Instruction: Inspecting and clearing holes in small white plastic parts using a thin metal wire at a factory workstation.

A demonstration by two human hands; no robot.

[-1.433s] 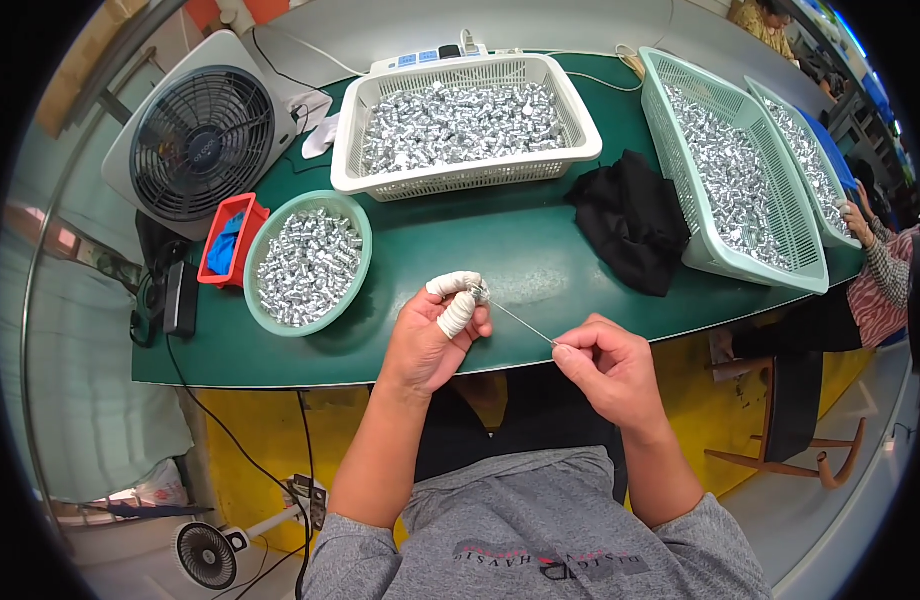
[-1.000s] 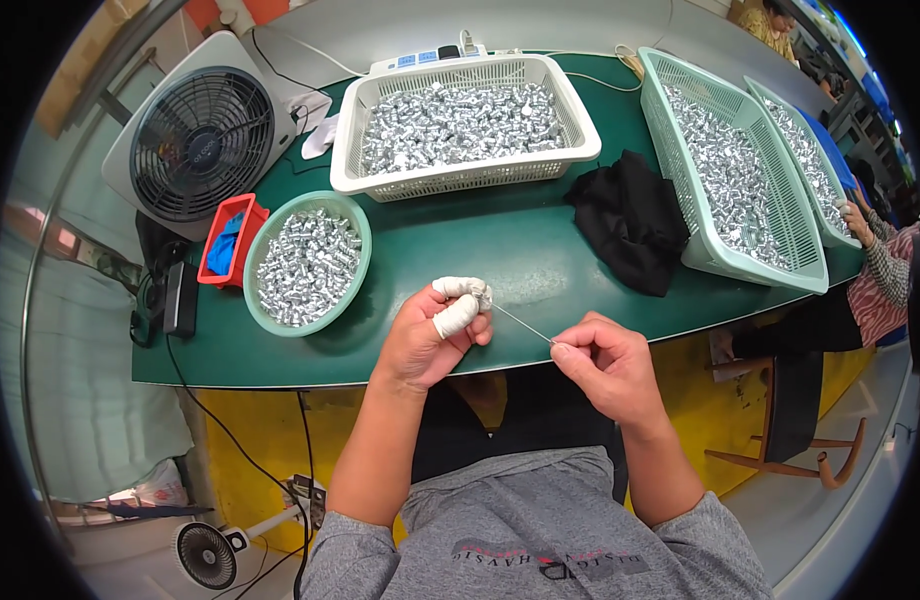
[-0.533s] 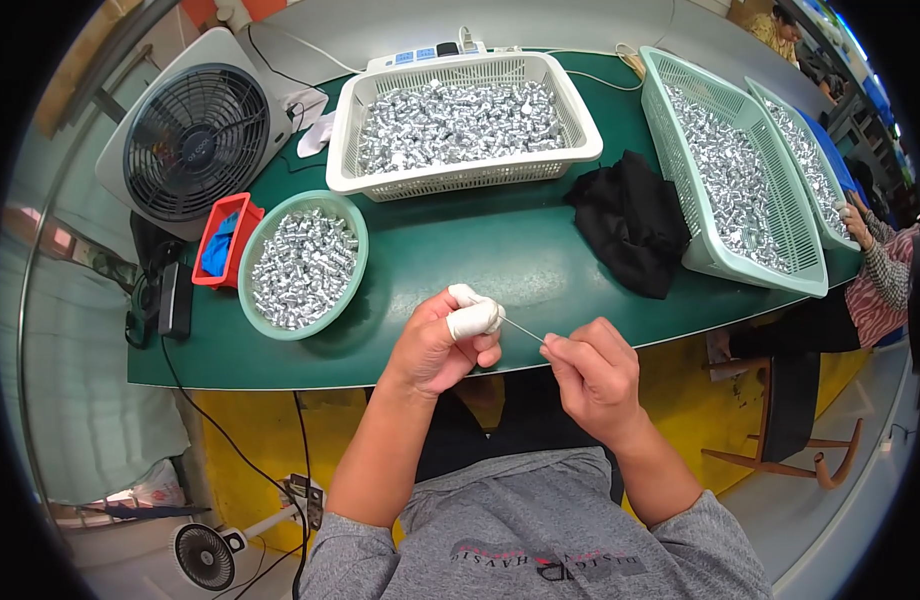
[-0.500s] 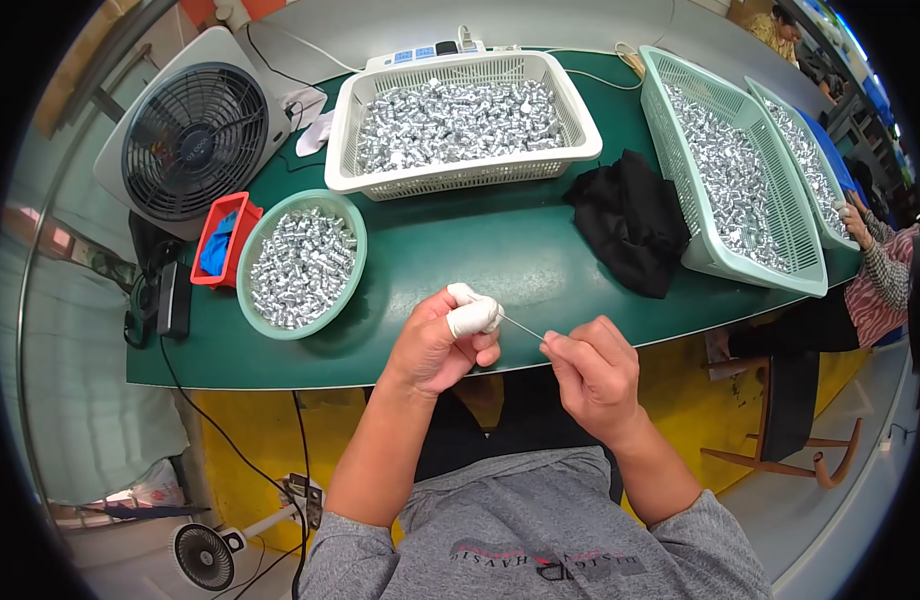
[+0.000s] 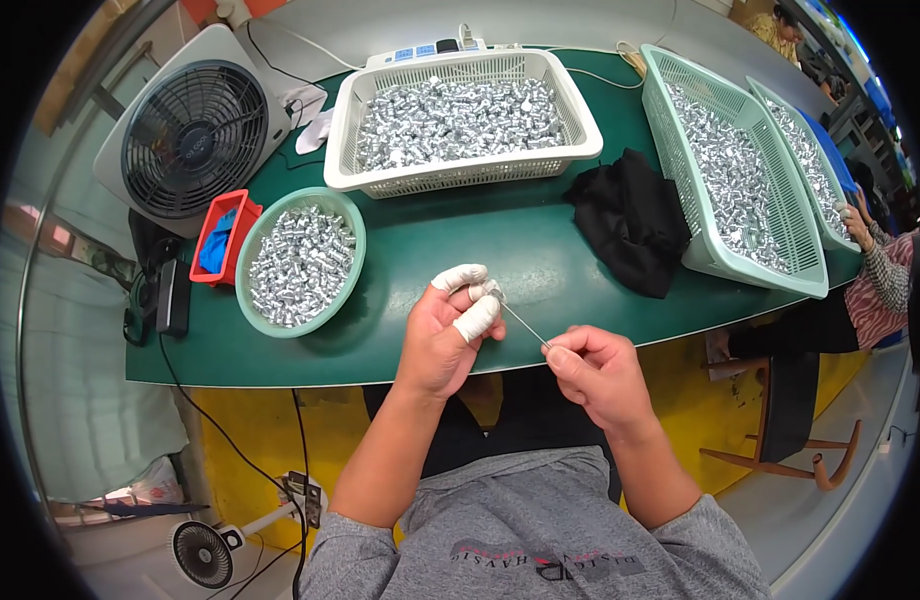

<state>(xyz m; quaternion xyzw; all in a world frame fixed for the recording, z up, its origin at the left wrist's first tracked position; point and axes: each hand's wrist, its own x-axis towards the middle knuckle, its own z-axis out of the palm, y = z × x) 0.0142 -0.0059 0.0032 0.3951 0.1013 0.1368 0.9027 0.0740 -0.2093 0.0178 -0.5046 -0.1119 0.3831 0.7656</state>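
Above the near edge of the green table, my left hand [image 5: 445, 335] has white coverings on its thumb and some fingers. Its index finger is raised, while the thumb and another finger close on a small silver metal part [image 5: 496, 293], mostly hidden by the fingertips. My right hand [image 5: 602, 378] pinches a thin metal rod [image 5: 523, 324] between thumb and forefinger. The rod slants up and left, its far tip at the part; whether it enters the part cannot be seen. To the left, a round pale-green basket [image 5: 248, 310] holds many similar silver parts.
A white basket [image 5: 588, 140] of silver parts stands at the back, two pale-green baskets [image 5: 815, 280] at the right. Black cloth [image 5: 630, 220] lies beside them. A red bin [image 5: 212, 277] and a box fan [image 5: 195, 135] are at left. Another person's hand [image 5: 857, 225] is far right.
My left index finger has lifted off the thumb, uncovering some of the small silver part. My right hand has shifted slightly right and down with the rod, and more of the rod shows.
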